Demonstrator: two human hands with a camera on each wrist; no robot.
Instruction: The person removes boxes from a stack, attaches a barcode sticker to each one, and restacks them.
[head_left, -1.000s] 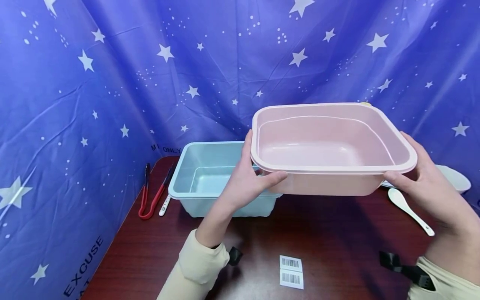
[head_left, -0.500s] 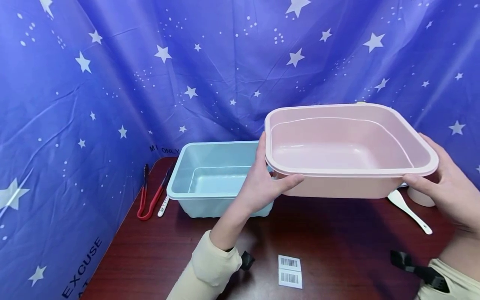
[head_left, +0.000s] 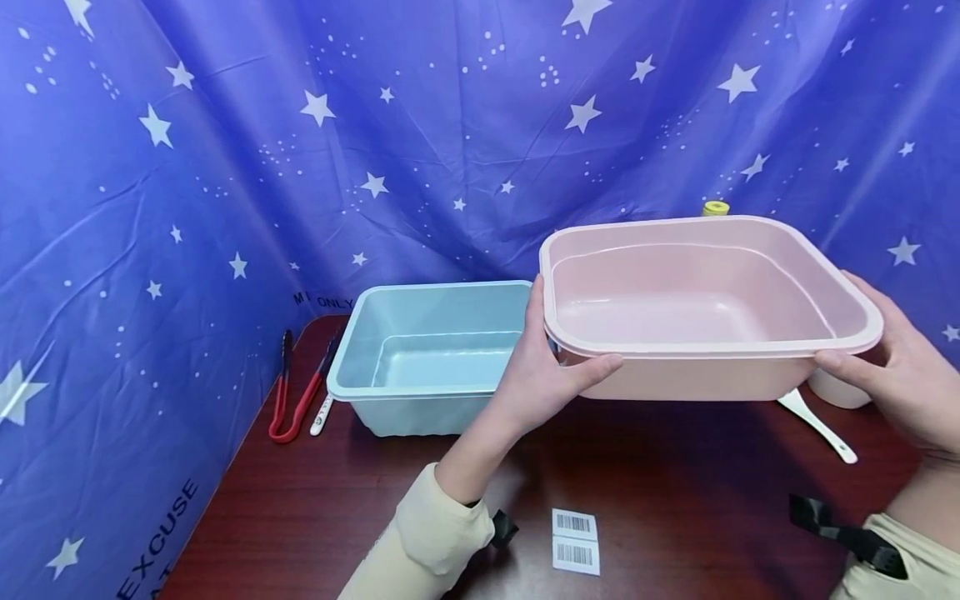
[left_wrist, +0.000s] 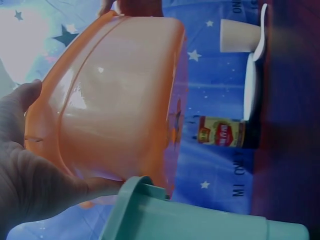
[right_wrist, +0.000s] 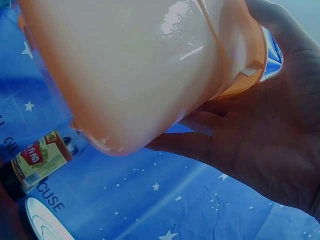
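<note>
While two bare hands are raised, the left hand [head_left: 536,375] and the right hand [head_left: 903,379] grip one pink, rounded-rectangular, smooth plastic tub [head_left: 705,377] above the table, between their fingers; each thumb presses its near wall under the rim, the other fingers, partly hidden, against its ends. Left of the left fingers stands one light-blue plastic tub [head_left: 427,417]; farther left lie one pair of red-handled tongs [head_left: 303,408] and one slim white handle [head_left: 321,417]. Below the right thumb are one glossy white spoon [head_left: 821,427] and one pale, rounded cup [head_left: 838,390]. Nearer the person than the fingers, one flat paper label [head_left: 575,542] bearing two barcodes lies on the wood-grained table [head_left: 300,517]. Beyond the fingers hangs one creased, star-printed blue cloth [head_left: 420,108].
</note>
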